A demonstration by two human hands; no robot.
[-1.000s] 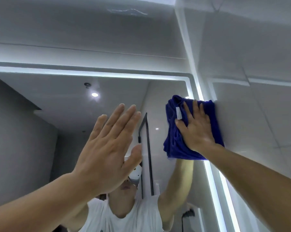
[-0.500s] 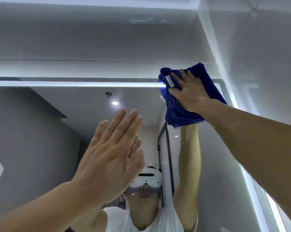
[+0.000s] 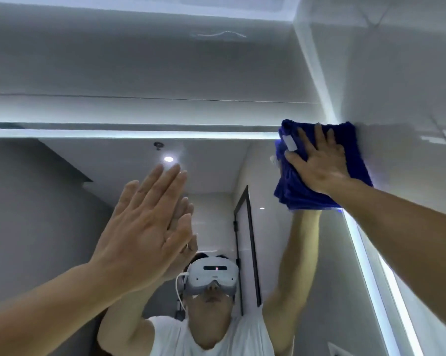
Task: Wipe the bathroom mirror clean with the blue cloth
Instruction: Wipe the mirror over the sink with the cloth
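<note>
Cloth (image 3: 296, 194), pressed under the right hand's (image 3: 319, 163) flat fingers, moves right into the mirror's (image 3: 50, 201) top corner, completing its top edge; the straight-fingered left hand (image 3: 145, 227) stays on the mirror.

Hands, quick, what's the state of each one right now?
Left hand: open, fingers straight, holding nothing.
Right hand: open, flat fingers pressing the blue cloth against the top right corner of the mirror.

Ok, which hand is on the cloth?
The right hand, pressing the cloth flat at the top right corner of the mirror; the left hand holds nothing.
</note>
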